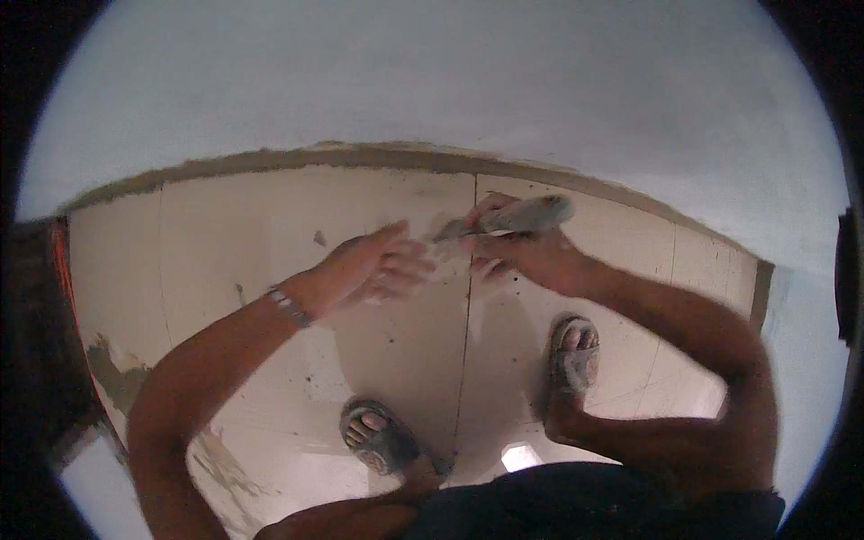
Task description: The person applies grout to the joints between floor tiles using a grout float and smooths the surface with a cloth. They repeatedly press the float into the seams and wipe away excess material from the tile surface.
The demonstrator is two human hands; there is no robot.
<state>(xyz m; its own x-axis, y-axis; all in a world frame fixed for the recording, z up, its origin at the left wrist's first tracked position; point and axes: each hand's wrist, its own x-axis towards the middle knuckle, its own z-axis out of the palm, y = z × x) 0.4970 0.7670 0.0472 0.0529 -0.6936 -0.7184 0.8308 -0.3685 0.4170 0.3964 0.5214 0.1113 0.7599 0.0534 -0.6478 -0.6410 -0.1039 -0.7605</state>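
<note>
A strip of dark mortar (pixel 117 378) smears the floor (pixel 225 234) far out to the left of the left hand (pixel 378 265). That hand is released, fingers spread and blurred, hovering just above the pale tiles with a metal bracelet (pixel 290 307) at the wrist. It holds nothing, and its fingertips nearly meet the blade of the tool (pixel 517 216) just to its right.

The right hand (pixel 526 252) is clenched around the tool, a grey, mortar-caked handle lying across the top of the fist with its working tip pointing left toward the other hand. Directly below both hands the tile joint (pixel 468 324) runs toward the person's sandals (pixel 382 441), one on each side of it. Beyond the hands, the tiles end at a brown edge under a white wall (pixel 450 81).

Judging from this, the tip is being cleaned or loaded by the free fingers. Doing it well calls for a steady right wrist, a blade kept flat, and short wipes away from the edge.
</note>
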